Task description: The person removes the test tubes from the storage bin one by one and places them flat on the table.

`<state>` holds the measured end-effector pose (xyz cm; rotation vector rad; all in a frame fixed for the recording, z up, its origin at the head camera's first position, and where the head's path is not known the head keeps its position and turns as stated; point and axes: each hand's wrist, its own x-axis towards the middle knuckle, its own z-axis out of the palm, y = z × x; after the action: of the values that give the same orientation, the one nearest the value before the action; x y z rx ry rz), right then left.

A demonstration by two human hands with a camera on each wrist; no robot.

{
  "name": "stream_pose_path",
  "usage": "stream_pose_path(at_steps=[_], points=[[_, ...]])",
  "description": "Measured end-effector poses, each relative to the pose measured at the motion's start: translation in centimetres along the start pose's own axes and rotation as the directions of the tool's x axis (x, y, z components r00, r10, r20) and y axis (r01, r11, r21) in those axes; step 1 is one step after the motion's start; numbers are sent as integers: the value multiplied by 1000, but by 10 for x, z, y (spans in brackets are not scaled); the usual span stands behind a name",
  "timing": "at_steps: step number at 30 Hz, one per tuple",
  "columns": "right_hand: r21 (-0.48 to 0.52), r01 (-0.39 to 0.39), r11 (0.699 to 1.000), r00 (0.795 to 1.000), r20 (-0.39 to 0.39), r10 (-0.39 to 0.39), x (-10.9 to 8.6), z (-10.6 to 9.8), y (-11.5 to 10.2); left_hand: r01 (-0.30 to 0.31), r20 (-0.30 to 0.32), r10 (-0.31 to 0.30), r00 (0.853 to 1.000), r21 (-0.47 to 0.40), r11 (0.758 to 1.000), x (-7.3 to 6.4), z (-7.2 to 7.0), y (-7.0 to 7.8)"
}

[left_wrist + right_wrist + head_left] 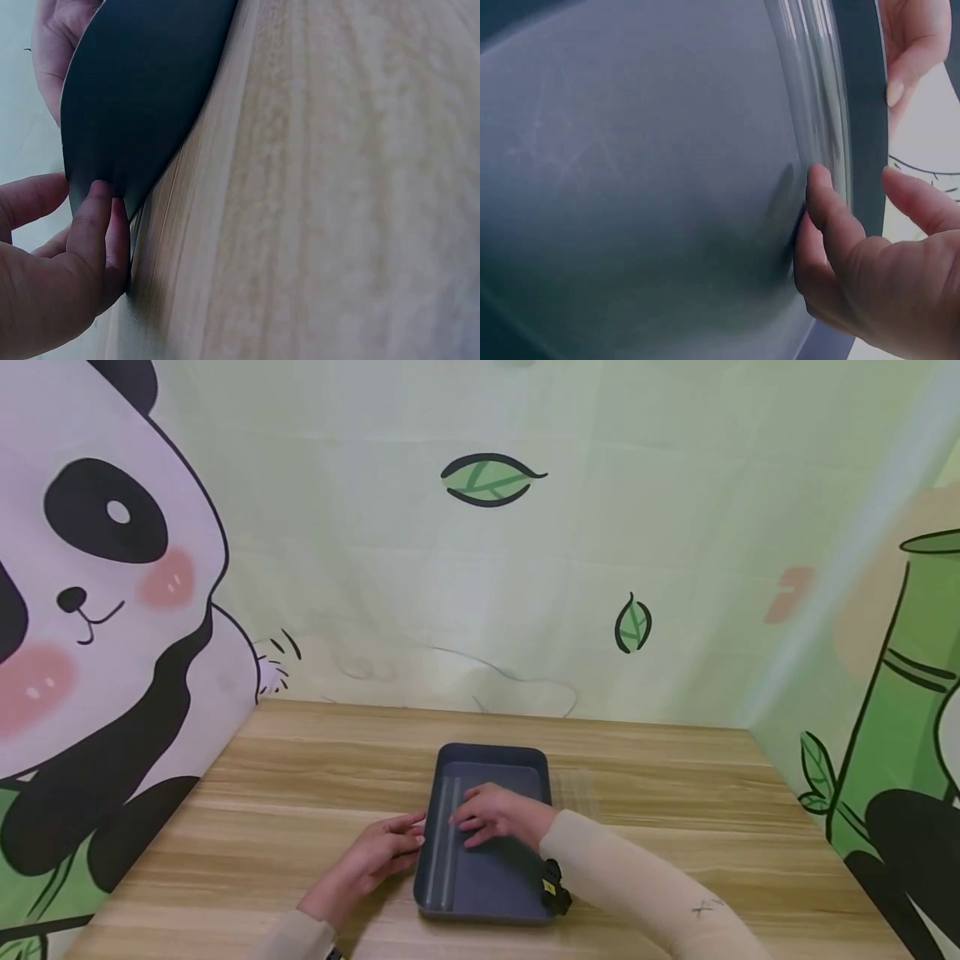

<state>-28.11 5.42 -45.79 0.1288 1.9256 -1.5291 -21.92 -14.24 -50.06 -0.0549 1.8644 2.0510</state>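
Note:
A dark blue-grey rectangular tray (498, 881) sits on the wooden table. Along its left inner wall lies a clear tube-like piece (444, 864), running lengthwise. Over the tray, my right hand (498, 814) has its fingertips against the inner side of this clear piece (814, 97), the thumb apart from it in the right wrist view. My left hand (375, 853) is outside the tray, its fingertips touching the left wall; the left wrist view shows these fingers extended along the tray's outer side (142, 97).
Clear, faintly ribbed pieces (576, 789) lie on the table just right of the tray, partly behind the right forearm. A black device with a yellow mark (553, 889) is on the right wrist. A printed cloth backdrop (360, 543) borders the wooden table (300, 777).

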Motion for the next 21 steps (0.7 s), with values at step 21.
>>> stream_pose_path(at_steps=[21], points=[[97,33,995,985,-172,-16,-1,19,5,7,-18,-6,1000,10,1000,-1,1,0]])
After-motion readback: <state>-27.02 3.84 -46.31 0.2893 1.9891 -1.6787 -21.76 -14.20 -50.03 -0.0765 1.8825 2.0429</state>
